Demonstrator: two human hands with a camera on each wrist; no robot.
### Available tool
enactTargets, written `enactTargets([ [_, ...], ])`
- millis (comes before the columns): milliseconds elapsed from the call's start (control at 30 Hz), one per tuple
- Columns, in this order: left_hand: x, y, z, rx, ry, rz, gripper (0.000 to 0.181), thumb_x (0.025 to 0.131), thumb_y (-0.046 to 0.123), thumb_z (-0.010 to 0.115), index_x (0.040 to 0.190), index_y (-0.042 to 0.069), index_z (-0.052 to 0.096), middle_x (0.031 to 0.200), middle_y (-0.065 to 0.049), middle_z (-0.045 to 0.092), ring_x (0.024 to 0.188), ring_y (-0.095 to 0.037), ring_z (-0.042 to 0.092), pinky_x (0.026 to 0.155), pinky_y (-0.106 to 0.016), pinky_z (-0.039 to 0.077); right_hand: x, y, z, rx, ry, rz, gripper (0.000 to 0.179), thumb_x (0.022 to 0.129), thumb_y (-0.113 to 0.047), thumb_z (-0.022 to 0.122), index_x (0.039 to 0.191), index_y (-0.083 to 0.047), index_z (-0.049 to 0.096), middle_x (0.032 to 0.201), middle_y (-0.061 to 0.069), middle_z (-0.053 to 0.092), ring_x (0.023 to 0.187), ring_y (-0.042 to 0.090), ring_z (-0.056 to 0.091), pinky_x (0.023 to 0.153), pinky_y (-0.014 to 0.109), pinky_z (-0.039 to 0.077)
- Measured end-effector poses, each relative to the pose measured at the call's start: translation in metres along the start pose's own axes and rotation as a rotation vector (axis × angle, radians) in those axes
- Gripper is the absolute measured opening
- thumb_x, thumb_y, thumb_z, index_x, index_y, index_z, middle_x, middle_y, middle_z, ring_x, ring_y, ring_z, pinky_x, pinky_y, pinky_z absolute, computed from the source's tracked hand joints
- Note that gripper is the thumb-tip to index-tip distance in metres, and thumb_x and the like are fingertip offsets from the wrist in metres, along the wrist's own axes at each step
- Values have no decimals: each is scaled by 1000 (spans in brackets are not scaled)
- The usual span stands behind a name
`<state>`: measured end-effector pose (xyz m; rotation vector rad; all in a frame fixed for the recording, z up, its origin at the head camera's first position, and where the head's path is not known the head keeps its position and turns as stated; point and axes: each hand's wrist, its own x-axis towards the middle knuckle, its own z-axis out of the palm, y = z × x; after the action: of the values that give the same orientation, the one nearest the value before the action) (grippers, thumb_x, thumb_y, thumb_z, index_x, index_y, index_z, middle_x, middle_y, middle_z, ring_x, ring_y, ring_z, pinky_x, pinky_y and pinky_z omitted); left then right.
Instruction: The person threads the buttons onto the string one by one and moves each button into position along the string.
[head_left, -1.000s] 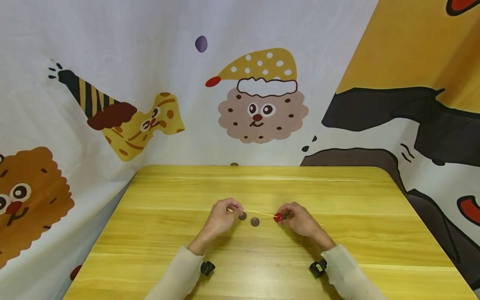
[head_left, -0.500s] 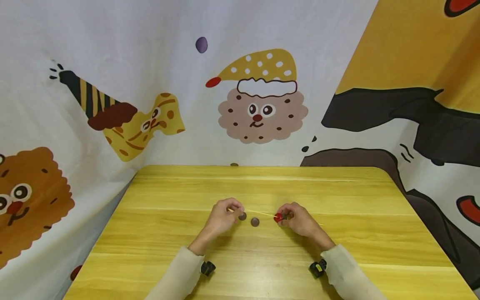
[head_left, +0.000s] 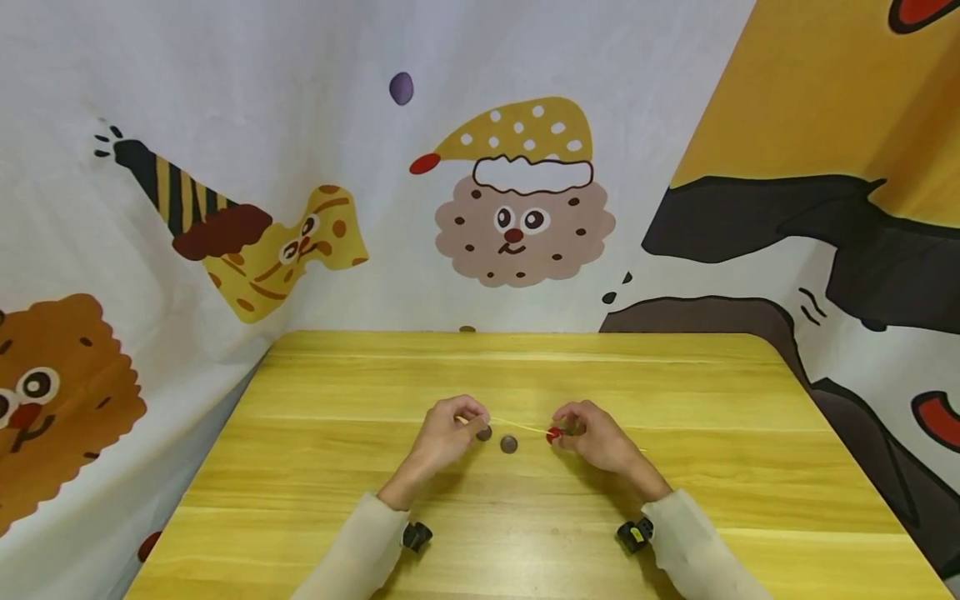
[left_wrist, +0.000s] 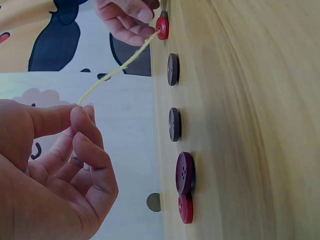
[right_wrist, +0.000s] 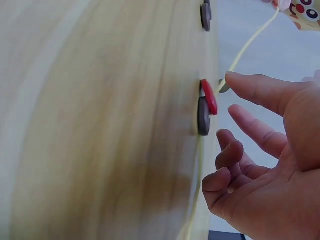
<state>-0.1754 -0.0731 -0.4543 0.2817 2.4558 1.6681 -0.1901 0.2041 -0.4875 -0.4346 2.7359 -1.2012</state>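
Partly hidden: dark button (head_left: 486,434), behind left grip (head_left: 446,432) pinching yellow string (left_wrist: 134,57).

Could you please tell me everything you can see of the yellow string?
The yellow string is thin and soft-looking. The left hand pinches it; from there it bows through the air to the red button. Whether it passes through a hole is unclear. A matching stretch runs low along the table beyond.
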Motion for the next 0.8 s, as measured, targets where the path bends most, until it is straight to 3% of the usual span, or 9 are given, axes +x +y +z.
enactTargets([
  [433, 1, 0, 3, -6, 5, 14, 14, 99, 15, 61, 101, 4, 69, 91, -5, 64, 78, -43, 64, 62, -36, 56, 3, -20, 7, 130, 7, -31, 24, 91, -11, 72, 113, -4, 66, 109, 16, 59, 75, 18, 51, 57, 25, 44],
  [800, 3, 3, 6, 2, 10, 14, 16, 98, 18, 62, 101, 4, 70, 88, -5, 63, 76, -43, 65, 55, -30, 51, 6, -44, 13, 181, 0, -79, 22, 93, -12, 69, 114, -5, 66, 110, 16, 65, 79, 18, 55, 59, 27, 46],
])
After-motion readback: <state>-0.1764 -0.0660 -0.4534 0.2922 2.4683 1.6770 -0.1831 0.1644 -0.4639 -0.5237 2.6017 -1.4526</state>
